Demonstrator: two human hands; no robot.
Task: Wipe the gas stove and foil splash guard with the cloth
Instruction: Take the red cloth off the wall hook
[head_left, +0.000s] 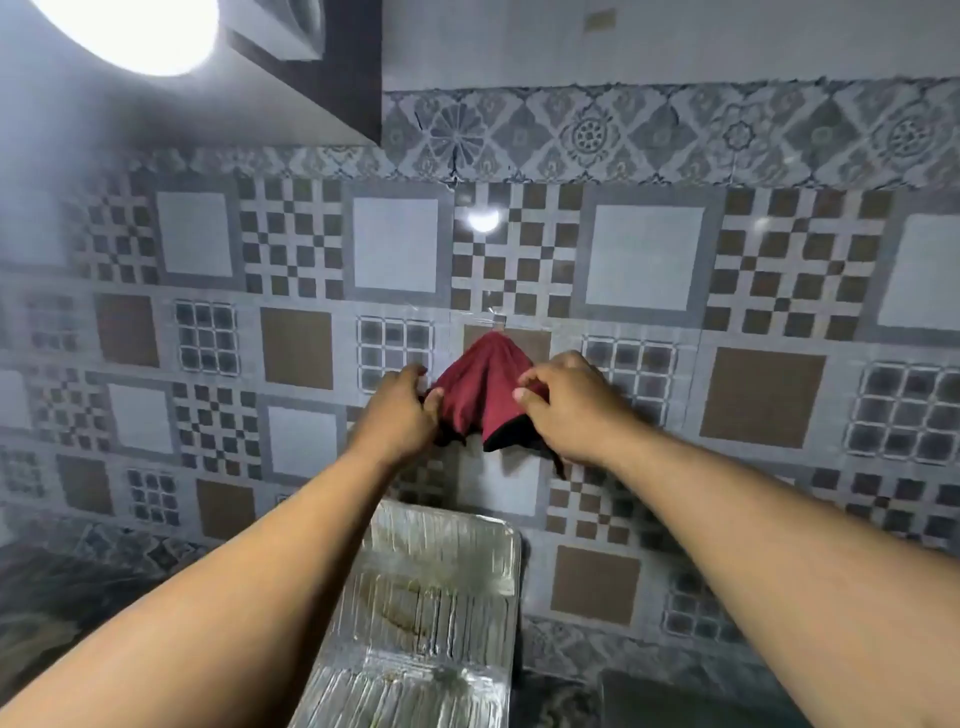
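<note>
A dark red cloth (480, 387) with a black edge hangs from a small hook (497, 323) on the tiled wall. My left hand (400, 415) grips its left lower corner and my right hand (563, 400) pinches its right side, so the cloth is spread between them. Below my arms stands the ribbed foil splash guard (431, 597), with brownish stains on it. The gas stove is not in view.
A patterned tile wall (727, 312) fills the view. An upper cabinet (332, 67) hangs at the top left beside a bright lamp (135, 26). A dark countertop (57, 613) shows at the lower left and a dark object (675, 696) at the bottom right.
</note>
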